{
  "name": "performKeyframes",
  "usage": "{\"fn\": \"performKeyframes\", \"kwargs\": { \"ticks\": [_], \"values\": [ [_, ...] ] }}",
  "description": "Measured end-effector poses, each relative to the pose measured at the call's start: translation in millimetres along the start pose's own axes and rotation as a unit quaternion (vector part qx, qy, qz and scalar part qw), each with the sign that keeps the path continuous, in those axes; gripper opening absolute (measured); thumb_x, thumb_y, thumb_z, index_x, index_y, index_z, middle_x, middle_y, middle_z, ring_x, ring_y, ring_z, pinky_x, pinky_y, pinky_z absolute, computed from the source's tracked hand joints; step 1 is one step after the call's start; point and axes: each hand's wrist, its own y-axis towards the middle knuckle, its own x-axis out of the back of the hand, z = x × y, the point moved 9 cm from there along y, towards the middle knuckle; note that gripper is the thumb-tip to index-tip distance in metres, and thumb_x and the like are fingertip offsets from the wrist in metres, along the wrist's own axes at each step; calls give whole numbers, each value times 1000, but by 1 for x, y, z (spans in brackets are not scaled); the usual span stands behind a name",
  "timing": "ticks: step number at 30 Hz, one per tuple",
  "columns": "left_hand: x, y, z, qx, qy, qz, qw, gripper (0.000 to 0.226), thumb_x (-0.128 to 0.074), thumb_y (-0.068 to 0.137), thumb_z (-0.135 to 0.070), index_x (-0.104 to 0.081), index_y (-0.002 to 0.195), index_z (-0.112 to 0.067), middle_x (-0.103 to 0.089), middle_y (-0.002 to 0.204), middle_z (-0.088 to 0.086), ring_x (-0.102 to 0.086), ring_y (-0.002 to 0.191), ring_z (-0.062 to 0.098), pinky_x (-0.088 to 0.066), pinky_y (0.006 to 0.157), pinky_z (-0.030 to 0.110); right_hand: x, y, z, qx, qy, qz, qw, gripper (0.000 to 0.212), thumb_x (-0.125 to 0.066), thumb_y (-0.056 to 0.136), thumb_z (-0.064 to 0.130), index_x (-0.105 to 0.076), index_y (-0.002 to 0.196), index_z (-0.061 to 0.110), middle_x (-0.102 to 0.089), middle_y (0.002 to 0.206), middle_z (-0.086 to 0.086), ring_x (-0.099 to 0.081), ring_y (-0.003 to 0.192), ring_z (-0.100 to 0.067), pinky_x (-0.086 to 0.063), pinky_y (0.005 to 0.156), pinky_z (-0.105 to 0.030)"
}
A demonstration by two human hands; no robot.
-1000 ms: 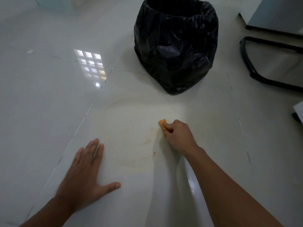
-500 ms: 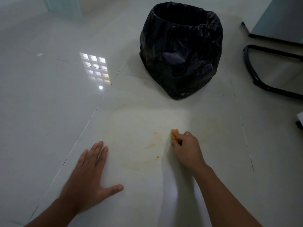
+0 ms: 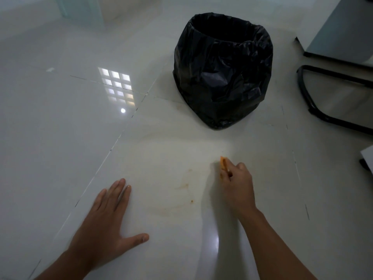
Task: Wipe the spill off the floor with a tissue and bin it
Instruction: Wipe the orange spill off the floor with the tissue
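My right hand (image 3: 238,184) is closed around an orange-stained tissue (image 3: 223,164), pressing it to the white floor (image 3: 60,138) at the right edge of a faint orange spill (image 3: 181,188). My left hand (image 3: 107,221) lies flat and open on the tiles, holding nothing. The black-lined bin (image 3: 222,71) stands just beyond the smear.

We see glossy, smooth floor tiles (image 3: 60,128) mirroring light; a crinkled, shiny black plastic bin liner (image 3: 222,77); a soft orange-stained tissue (image 3: 223,163).
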Motion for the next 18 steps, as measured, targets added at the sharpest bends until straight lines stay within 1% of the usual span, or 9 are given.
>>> {"fn": "performKeyframes", "kwargs": {
  "ticks": [1, 3, 6, 8, 10, 12, 14, 16, 18],
  "values": [
    [-1, 0, 0, -2, 1, -2, 1000, 123, -47, 72, -92, -33, 152, -1, -21, 164, 15, -20, 152, 28, -18, 118, 49, 5, 7, -10, -25, -21, -19, 999, 21, -53, 96, 20, -64, 113, 25, -41, 81, 1, -44, 63, -6, -33, 54, -19],
    [-1, 1, 2, -3, -1, -8, 1000, 122, -47, 72, -92, -33, 152, 0, -23, 164, 16, -22, 152, 29, -18, 118, 49, 12, 22, -25, -63, -51, -39, 996, 17, -52, 96, 22, -63, 110, 19, -43, 83, -3, -43, 62, -8, -36, 56, -26],
    [-1, 2, 1, -9, -2, -20, 1000, 121, -46, 72, -91, -35, 151, 0, -26, 163, 17, -25, 150, 30, -18, 118, 48, 2, 41, -34, -81, -88, -9, 993, 27, -47, 100, 30, -64, 113, 14, -46, 88, -6, -47, 65, -17, -42, 64, -29],
    [-1, 2, 1, -6, 5, -23, 1000, 121, -46, 72, -91, -36, 150, 1, -27, 162, 17, -26, 149, 30, -19, 117, 47, -7, 50, -31, -80, -94, 8, 992, 30, -46, 101, 28, -66, 116, 11, -47, 91, -7, -47, 68, -19, -41, 66, -29],
    [1, 2, 1, -8, 9, -26, 1000, 121, -46, 72, -91, -35, 150, 1, -27, 162, 18, -26, 149, 30, -20, 117, 48, -15, 56, -22, -69, -98, 23, 992, 30, -46, 101, 26, -67, 118, 11, -49, 96, -10, -49, 73, -21, -45, 68, -31],
    [2, 1, 1, -9, 11, -25, 1000, 121, -45, 73, -91, -34, 151, 1, -27, 162, 18, -26, 149, 31, -21, 116, 49, -27, 60, -11, -50, -109, 53, 991, 31, -45, 102, 27, -67, 117, 13, -50, 100, -10, -51, 77, -22, -50, 73, -34],
    [2, 1, 0, -9, 10, -25, 1000, 121, -45, 73, -91, -34, 151, 0, -27, 162, 18, -26, 149, 31, -21, 116, 50, -42, 60, 2, -19, -105, 90, 990, 33, -43, 102, 32, -68, 117, 17, -48, 97, -6, -51, 79, -22, -51, 77, -35],
    [2, 0, 0, -6, 6, -23, 1000, 121, -45, 73, -91, -34, 151, 0, -27, 162, 17, -26, 150, 30, -20, 117, 49, -58, 51, 19, 21, -97, 129, 987, 36, -40, 101, 42, -66, 120, 28, -47, 91, -3, -54, 80, -22, -52, 78, -38],
    [1, 0, 0, -1, 3, -19, 1000, 121, -45, 73, -91, -34, 152, -1, -26, 163, 16, -25, 150, 30, -19, 117, 48, -71, 30, 36, 62, -85, 162, 981, 38, -36, 100, 52, -63, 121, 36, -45, 86, 1, -53, 80, -20, -50, 76, -38]
  ]
}}
